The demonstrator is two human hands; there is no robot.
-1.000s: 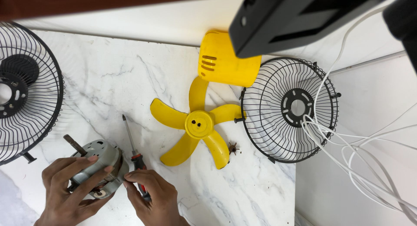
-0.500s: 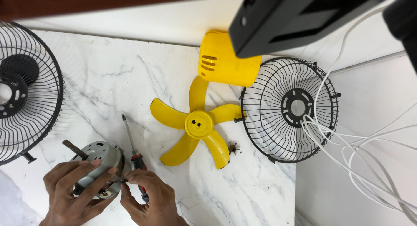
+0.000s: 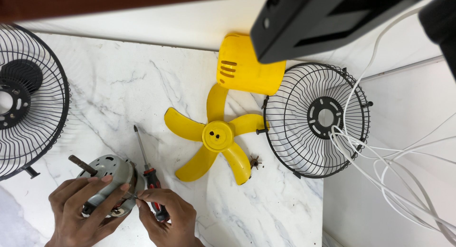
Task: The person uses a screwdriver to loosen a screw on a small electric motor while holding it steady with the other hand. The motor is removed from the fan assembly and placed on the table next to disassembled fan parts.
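My left hand (image 3: 80, 211) grips a grey metal fan motor (image 3: 110, 173) with a dark shaft sticking out to the upper left, at the bottom left of the marble table. My right hand (image 3: 168, 218) is just right of the motor, its fingertips pinched on a thin pin or wire at the motor's side. A red-and-black handled screwdriver (image 3: 148, 173) lies on the table between the hands, partly under my right hand. A yellow five-blade fan propeller (image 3: 216, 135) lies flat to the right of it.
A yellow motor housing (image 3: 247, 66) lies behind the propeller. Black wire guards lie at the right (image 3: 318, 118) and at the left edge (image 3: 28, 99). A small dark nut (image 3: 255, 161) sits near the propeller. White cables (image 3: 389, 156) trail right. A black device (image 3: 332, 19) overhangs.
My left hand has turned the motor slightly and shifted its grip. My right hand has moved left from over the screwdriver handle to the motor's side, fingertips now pinched there.
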